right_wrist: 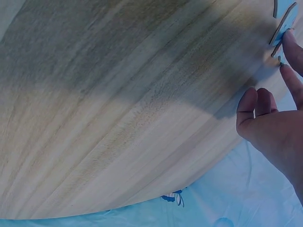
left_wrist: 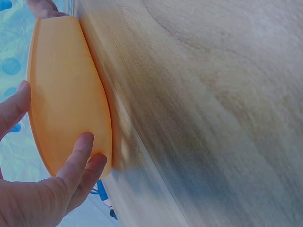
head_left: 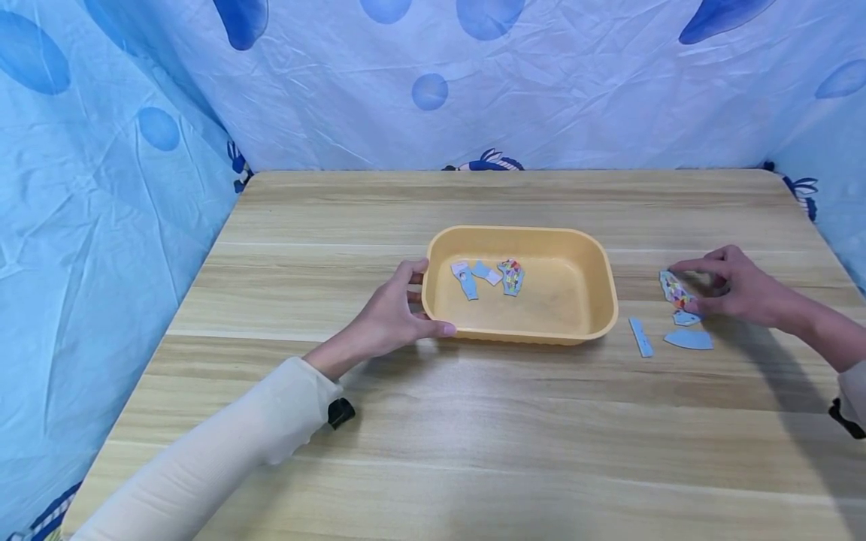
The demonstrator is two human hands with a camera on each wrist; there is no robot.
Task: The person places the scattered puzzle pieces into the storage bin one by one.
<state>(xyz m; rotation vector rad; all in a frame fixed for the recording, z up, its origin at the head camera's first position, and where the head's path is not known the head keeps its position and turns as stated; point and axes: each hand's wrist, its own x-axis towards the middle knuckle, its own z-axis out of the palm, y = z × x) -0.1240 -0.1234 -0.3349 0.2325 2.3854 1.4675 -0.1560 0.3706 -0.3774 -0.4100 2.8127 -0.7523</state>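
Observation:
A yellow plastic tray [head_left: 588,300] stands mid-table, with several small puzzle pieces [head_left: 512,278] lying in its left half. My left hand [head_left: 395,312] grips the tray's left end, thumb along the front rim and fingers against the end wall; the left wrist view shows those fingers [left_wrist: 78,158] on the outer wall. To the right of the tray, my right hand [head_left: 737,289] pinches a colourful puzzle piece [head_left: 674,289] by its ends, between thumb and index finger, at the table surface. The right wrist view catches only the edges of pieces by the fingertips [right_wrist: 288,35].
Close to the right hand lie a narrow blue piece [head_left: 640,337], a curved blue piece [head_left: 688,340] and a small blue piece [head_left: 686,318]. The wooden table [head_left: 473,451] meets a blue patterned curtain [head_left: 338,98] at its back and sides.

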